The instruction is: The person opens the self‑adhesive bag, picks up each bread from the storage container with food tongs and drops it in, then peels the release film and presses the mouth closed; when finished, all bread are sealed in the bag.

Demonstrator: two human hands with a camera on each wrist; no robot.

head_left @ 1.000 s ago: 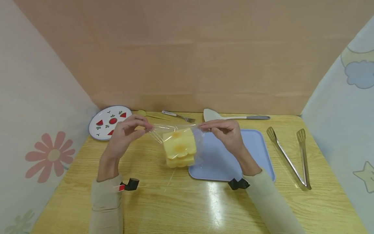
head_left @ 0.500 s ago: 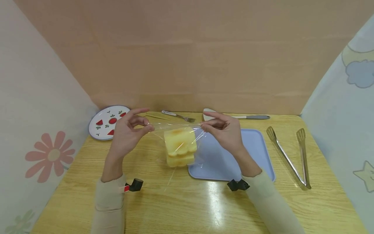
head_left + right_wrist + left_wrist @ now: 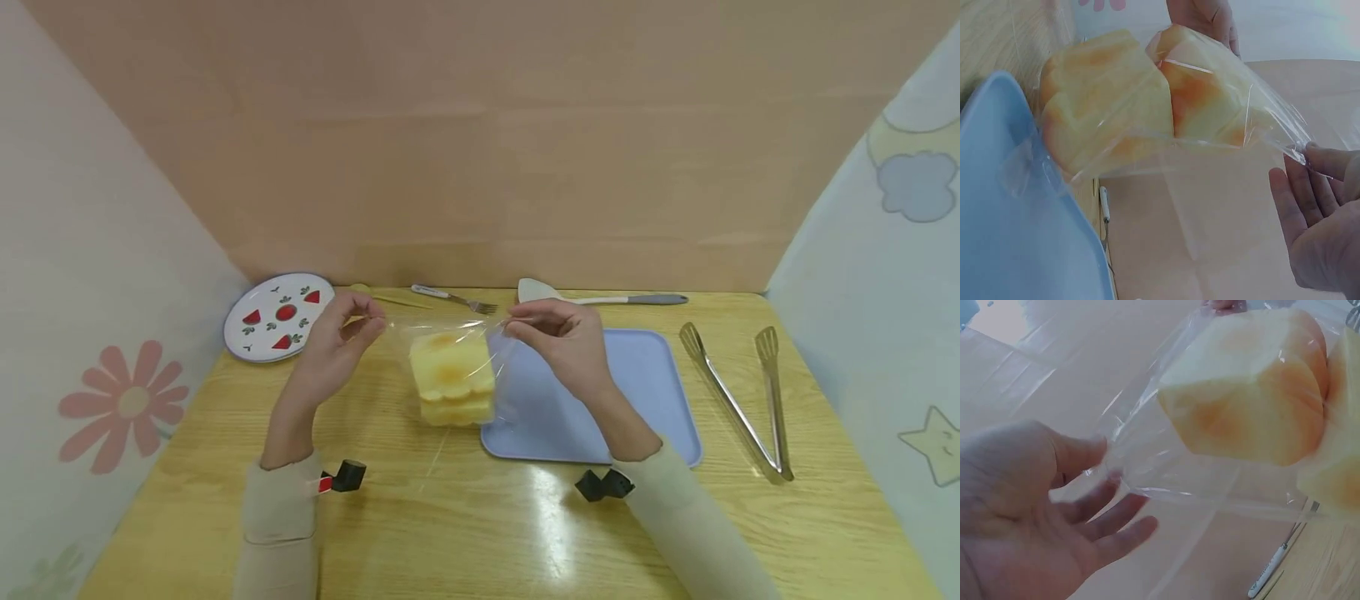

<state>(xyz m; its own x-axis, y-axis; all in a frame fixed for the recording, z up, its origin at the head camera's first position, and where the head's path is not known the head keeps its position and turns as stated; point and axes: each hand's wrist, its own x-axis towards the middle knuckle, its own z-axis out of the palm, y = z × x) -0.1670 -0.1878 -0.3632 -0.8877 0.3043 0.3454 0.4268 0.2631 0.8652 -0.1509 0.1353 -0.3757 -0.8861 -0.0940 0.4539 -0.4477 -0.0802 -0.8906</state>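
A clear plastic bag (image 3: 397, 333) with two yellow bread pieces inside hangs between my hands in the head view. My left hand (image 3: 333, 346) pinches its top left corner, and my right hand (image 3: 566, 342) pinches the top right corner. The front bread piece (image 3: 450, 365) has browned patches and overlaps the other one. In the left wrist view, the thumb and index finger of my left hand (image 3: 1047, 500) grip the film while the other fingers spread. Seen from the right wrist, the bread (image 3: 1107, 103) lies apart from my right hand (image 3: 1329, 219), which holds only film.
A blue tray (image 3: 637, 400) lies under and right of the bag. Metal tongs (image 3: 738, 408) stand spread at the right. Along the back are a patterned plate (image 3: 258, 308), a yellow spoon-like utensil (image 3: 397, 298), a fork (image 3: 457, 299) and a spatula (image 3: 592, 300).
My left hand has shifted slightly right since the first frame. The fingers of both hands lifted and spread half a second ago and are now closer together. The bag stays held up.
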